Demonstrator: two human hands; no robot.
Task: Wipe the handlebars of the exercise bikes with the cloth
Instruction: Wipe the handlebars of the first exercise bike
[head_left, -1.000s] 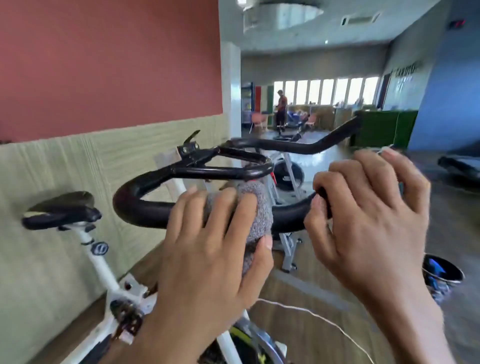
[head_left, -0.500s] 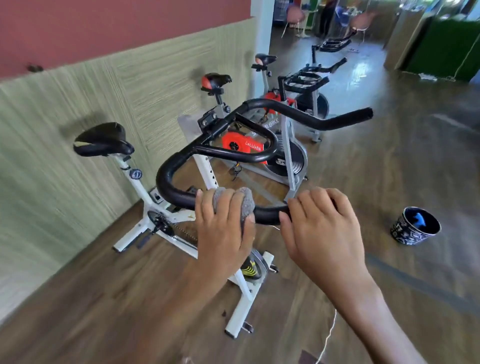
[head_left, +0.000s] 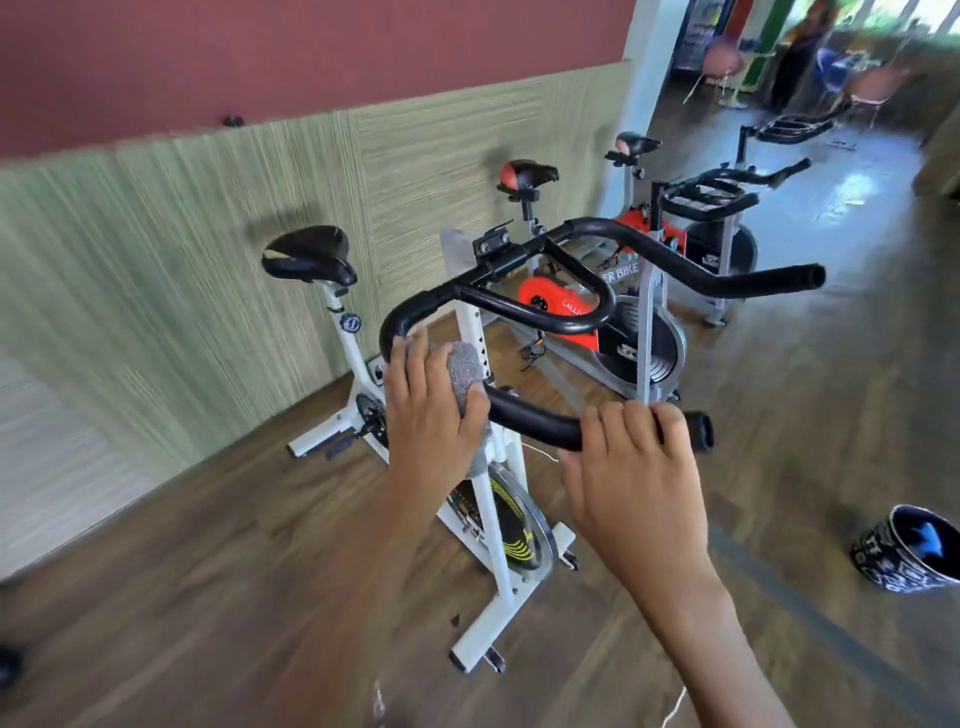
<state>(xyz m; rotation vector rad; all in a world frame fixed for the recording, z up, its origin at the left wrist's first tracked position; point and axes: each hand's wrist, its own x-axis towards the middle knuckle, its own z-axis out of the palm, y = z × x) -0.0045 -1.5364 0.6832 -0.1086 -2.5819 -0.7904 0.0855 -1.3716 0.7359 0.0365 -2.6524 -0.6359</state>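
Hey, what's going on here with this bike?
A person stands at a white exercise bike, cleaning it. Their left hand holds a grey fuzzy cloth wrapped over the black curved handlebar near its bend. Their right hand grips the same bar close to its end. An orange-and-grey bike stands behind, and a black patterned cup sits on the wooden floor.

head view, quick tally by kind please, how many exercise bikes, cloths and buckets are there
exercise bikes: 3
cloth: 1
bucket: 1
total: 5
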